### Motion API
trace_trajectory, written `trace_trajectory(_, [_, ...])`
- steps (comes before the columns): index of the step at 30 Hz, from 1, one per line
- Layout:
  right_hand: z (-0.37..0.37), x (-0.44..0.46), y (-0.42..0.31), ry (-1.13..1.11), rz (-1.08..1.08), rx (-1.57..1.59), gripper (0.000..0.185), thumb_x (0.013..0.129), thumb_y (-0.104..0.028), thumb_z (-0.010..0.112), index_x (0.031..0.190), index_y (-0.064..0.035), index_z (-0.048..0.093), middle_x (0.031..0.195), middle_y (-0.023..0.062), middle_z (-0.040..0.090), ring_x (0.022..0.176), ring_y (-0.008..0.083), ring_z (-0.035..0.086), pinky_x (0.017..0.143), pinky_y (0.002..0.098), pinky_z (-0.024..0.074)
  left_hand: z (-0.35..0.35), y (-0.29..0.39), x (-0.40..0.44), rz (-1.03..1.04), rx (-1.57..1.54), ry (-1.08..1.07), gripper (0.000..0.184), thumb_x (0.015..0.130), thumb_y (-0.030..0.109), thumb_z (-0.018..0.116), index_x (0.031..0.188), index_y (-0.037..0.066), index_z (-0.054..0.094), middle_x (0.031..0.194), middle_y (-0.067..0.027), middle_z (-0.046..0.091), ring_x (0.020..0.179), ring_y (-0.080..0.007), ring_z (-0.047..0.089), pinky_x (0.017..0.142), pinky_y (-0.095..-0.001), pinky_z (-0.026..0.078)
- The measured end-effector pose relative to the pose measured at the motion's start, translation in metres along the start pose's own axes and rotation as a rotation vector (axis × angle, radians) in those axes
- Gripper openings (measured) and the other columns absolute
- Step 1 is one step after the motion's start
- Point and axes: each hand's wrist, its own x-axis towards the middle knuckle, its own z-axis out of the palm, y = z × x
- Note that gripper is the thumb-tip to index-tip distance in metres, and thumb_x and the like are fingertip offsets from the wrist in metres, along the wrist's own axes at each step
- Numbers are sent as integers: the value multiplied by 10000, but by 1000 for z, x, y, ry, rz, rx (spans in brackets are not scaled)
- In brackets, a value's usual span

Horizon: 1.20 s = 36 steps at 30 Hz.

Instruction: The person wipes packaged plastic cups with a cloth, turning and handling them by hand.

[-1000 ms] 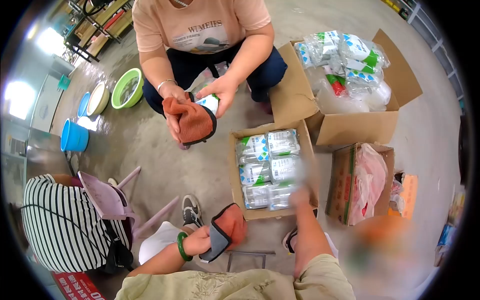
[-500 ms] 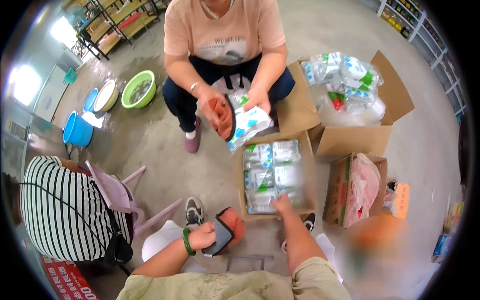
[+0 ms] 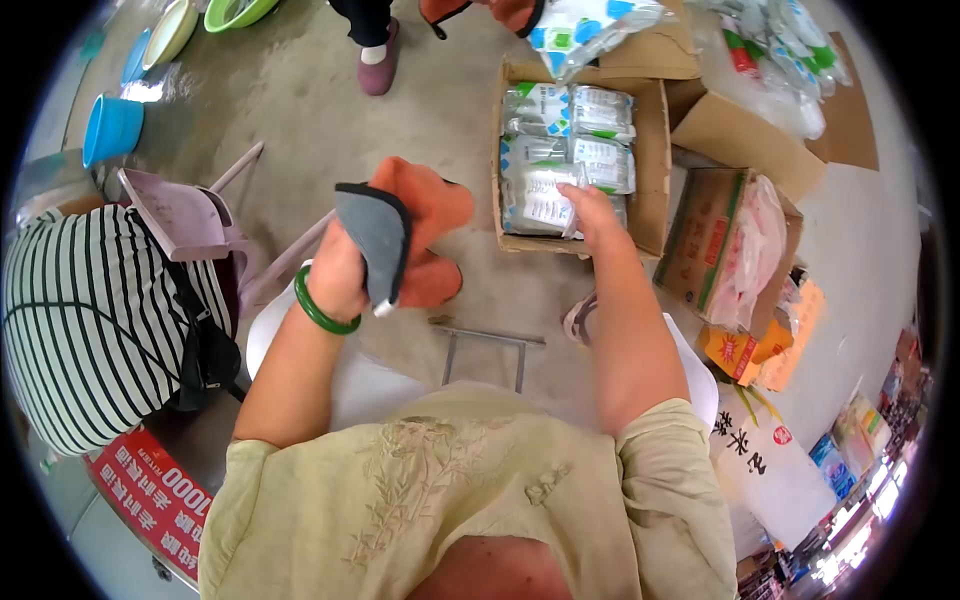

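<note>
My left hand (image 3: pixel 340 272), with a green bangle at the wrist, is closed on the grey cuff of an orange mitt (image 3: pixel 425 205). The mitt hangs over bare floor, left of an open cardboard box (image 3: pixel 652 160). Inside that box, clear plastic packs (image 3: pixel 603 108) with white, blue and green labels lie in rows. My right hand (image 3: pixel 598 218) reaches over the near edge, thumb and fingers gripping a plastic-wrapped pack (image 3: pixel 545 195) that lies tilted over the others. The contents of the pack cannot be made out.
Across the box, another person, mostly out of frame, holds orange cloth and a similar pack (image 3: pixel 590 30). A second carton (image 3: pixel 745 130) and a box with pink plastic (image 3: pixel 700 235) stand right. A pink chair (image 3: pixel 175 215) and a seated person in stripes (image 3: pixel 110 330) are left.
The view has tilted downward. My left hand has lifted the mitt and turned it. My right hand stays at the box's near end, where a pack now shows clearly in its grip.
</note>
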Motion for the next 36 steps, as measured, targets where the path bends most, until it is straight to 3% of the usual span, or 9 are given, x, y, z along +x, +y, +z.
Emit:
trace_trajectory(5, [-32, -64, -50, -207, -132, 367, 390, 800, -137, 675, 1125, -5, 504, 1097, 94, 596, 1037, 226, 578, 886, 415, 466, -12, -1, -12, 133, 67, 77, 444, 913, 427, 480, 1148, 51, 485, 1033, -83, 558, 771, -154, 507, 622, -250, 417])
trace_trajectory(10, [-36, -163, -88, -414, -319, 654, 593, 828, -206, 609, 1333, -25, 359, 1319, 183, 460, 1197, 376, 467, 925, 582, 419, 4, 8, -24, -101, -137, -189, 498, 874, 529, 488, 899, 31, 486, 666, 4, 413, 491, -82, 299, 423, -232, 228])
trace_trajectory(14, [-32, -216, -96, -631, -449, 804, 670, 796, -202, 644, 1354, -22, 319, 1347, 199, 425, 1221, 403, 434, 964, 601, 382, 7, -10, -51, -189, -363, -259, 433, 898, 543, 419, 817, 134, 535, 1032, -105, 639, 504, -107, 309, 434, -251, 231])
trace_trajectory(16, [-31, -227, -91, -681, -467, 806, 680, 790, -198, 650, 1356, -21, 317, 1351, 199, 421, 1225, 404, 429, 967, 607, 374, 24, -18, -68, -223, -348, -194, 456, 892, 535, 440, 844, 95, 550, 958, -82, 641, 528, -107, 322, 449, -249, 250])
trace_trajectory(18, [-28, -228, -85, -748, -453, 845, 674, 794, -183, 638, 1359, -16, 311, 1356, 200, 415, 1239, 402, 413, 975, 620, 358, 41, -21, -89, -158, -173, -98, 391, 892, 457, 507, 935, 78, 590, 856, -66, 627, 599, -127, 458, 499, -262, 373])
trace_trajectory(19, [-26, -231, -83, -772, -454, 868, 674, 794, -183, 638, 1359, -16, 311, 1356, 200, 415, 1239, 402, 413, 975, 620, 358, 11, -47, -83, 55, 121, 425, 339, 887, 382, 562, 966, 54, 595, 844, -71, 619, 687, -162, 575, 580, -298, 470])
trace_trajectory(29, [-16, -217, -75, -757, -493, 722, 525, 871, -231, 606, 1322, -86, 381, 1272, 103, 506, 1143, 244, 528, 935, 429, 463, 122, -16, -59, 482, 597, 242, 278, 901, 77, 457, 1152, 9, 554, 989, -44, 615, 844, -116, 581, 752, -271, 477])
trace_trajectory(31, [-14, -227, -76, -725, -494, 750, 515, 867, -259, 618, 1304, -91, 402, 1234, 87, 532, 1111, 219, 545, 912, 396, 472, 152, -25, -41, 369, 731, 170, 304, 855, 46, 461, 1144, -2, 540, 1004, -56, 606, 889, -139, 575, 783, -291, 468])
trace_trajectory(36, [-30, -234, -65, -648, -501, 766, 451, 847, -330, 653, 1217, -128, 494, 1066, 32, 616, 970, 143, 588, 788, 296, 488, 188, -86, 22, 1004, 1723, 226, 382, 739, 106, 601, 1093, -7, 509, 1139, -241, 495, 957, -429, 526, 776, -456, 466])
